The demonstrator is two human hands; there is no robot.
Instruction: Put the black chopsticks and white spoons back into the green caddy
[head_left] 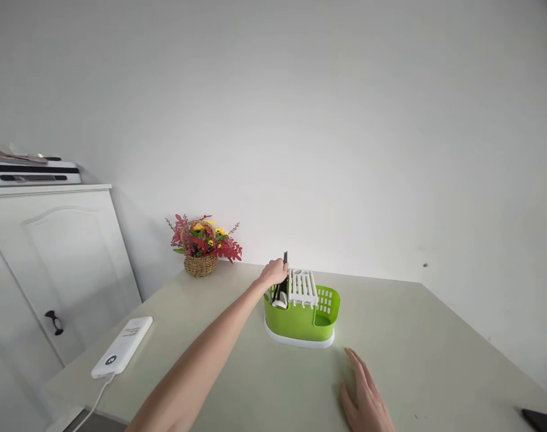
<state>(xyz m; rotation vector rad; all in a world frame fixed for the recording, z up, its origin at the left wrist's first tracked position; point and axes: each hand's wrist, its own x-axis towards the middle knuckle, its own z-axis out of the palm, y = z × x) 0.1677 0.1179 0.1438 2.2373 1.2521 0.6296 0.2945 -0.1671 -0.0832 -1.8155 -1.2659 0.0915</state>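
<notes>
A green utensil caddy (295, 324) with a white base stands on the table. At its left end, my left hand (274, 273) is closed around black chopsticks (285, 258), whose tops stick out above my fingers. Their lower parts reach down into the caddy's left compartment. White spoons (281, 301) lean in that same compartment, just below the hand. Across the caddy's middle sits a white slotted rack (302, 289) with small hooks along its front edge. My right hand (365, 393) is near the table's front, fingers apart, holding nothing. It is to the right of the caddy and does not touch it.
A wicker basket of red and yellow flowers (200, 264) stands against the wall, back left. On the left of the table lies a white power bank (122, 348) with a cable. A white cabinet (75, 252) stands beyond it. A dark object (542, 420) shows at the lower right.
</notes>
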